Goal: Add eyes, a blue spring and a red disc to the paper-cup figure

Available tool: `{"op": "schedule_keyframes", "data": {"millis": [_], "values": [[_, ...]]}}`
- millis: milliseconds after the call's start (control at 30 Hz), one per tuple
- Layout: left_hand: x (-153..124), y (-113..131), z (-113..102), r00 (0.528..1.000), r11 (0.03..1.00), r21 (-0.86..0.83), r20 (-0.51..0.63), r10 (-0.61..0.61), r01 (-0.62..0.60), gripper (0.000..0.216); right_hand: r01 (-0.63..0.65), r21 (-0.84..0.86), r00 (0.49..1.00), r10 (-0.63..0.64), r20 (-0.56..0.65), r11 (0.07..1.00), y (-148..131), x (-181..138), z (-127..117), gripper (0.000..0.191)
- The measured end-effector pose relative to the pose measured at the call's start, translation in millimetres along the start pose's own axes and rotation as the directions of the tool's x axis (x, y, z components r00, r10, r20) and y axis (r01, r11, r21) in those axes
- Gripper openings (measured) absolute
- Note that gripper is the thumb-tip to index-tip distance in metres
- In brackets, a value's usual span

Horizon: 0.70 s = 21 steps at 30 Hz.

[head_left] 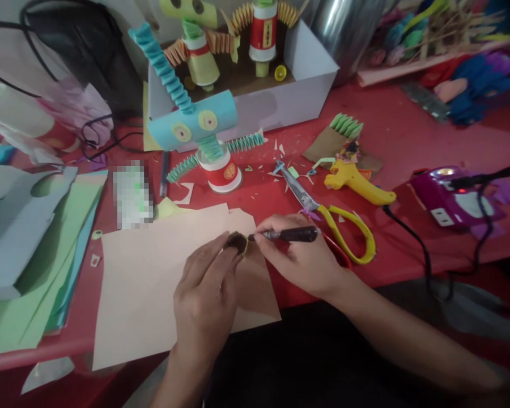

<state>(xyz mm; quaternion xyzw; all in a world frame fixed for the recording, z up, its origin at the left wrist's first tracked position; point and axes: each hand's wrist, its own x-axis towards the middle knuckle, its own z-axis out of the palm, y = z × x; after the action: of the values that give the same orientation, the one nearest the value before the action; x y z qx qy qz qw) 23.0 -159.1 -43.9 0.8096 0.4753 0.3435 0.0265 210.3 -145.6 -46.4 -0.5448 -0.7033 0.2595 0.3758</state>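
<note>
My right hand (302, 256) pinches a black pen (300, 233), its tip pointing left at the edge of a small dark round piece (237, 242) with a yellowish rim. With its fingers around that piece, my left hand (208, 283) holds it down on a pale peach sheet of paper (140, 294). I cannot make out exactly what the round piece is. Yellow-handled scissors (335, 218) lie with blades spread just beyond my right hand. Behind the sheet stands a blue-headed paper figure (219, 164) with a red and white cup body and pleated arms.
A yellow glue gun (359, 182) lies at the right, its cord near a purple power socket (454, 195). A white box (272, 110) at the back holds more paper figures. Coloured paper sheets (63, 243) are stacked left. Paper scraps litter the red table (255, 198).
</note>
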Motion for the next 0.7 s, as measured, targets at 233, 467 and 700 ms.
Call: {"op": "schedule_keyframes", "data": {"millis": [233, 467, 700], "values": [[-1, 1, 1, 1.000, 1.000, 0.002, 0.005, 0.001, -0.001, 0.030, 0.063, -0.022, 0.997, -0.064, -0.035, 0.998, -3, -15, -1, 0.007], [0, 2, 0, 1.000, 1.000, 0.024, 0.012, 0.001, -0.001, 0.029, 0.200, -0.102, 0.979, -0.203, -0.018, 0.975, -17, -33, 10, 0.007], [-1, 2, 0, 1.000, 1.000, 0.005, 0.010, -0.010, 0.010, 0.029, 0.186, -0.055, 0.974, -0.191, -0.117, 0.981, -17, -39, 8, 0.005]]}}
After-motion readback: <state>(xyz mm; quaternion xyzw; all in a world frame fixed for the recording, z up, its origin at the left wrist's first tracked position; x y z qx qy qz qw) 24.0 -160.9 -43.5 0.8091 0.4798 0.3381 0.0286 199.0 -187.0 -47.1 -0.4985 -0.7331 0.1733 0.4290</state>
